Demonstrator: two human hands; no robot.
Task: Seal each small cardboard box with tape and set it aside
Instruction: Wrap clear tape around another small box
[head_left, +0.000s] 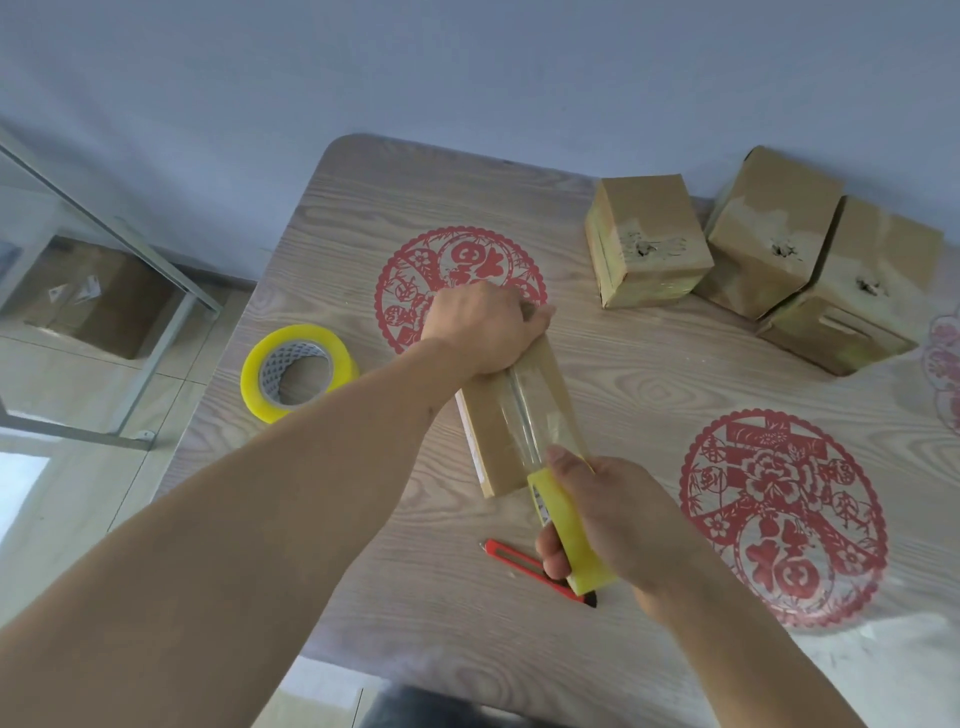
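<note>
A box (511, 415) lies flat near the middle of the table (649, 374), long axis running away from the person. A clear tape strip (524, 415) runs along its top seam.

Left hand (480, 327) rests on the far end of the box, fingers curled over that end and gripping it; fingertips are hidden behind the hand.

Right hand (613, 519) grips a yellow roll (569, 530) seen edge-on at the near end of the box, thumb lying along its top edge, fingers wrapped beneath. The strip leads from this roll onto the box.

A red knife (535, 569) lies on the table just under the right hand, partly covered by the roll.

A second roll (298, 366) lies flat to the left of the box, well apart from it.

Three taped boxes (758, 260) stand at the far right, close together; the two on the right touch, one tilted against the other.

Two red papercuts (784, 514) lie flat on the table
</note>
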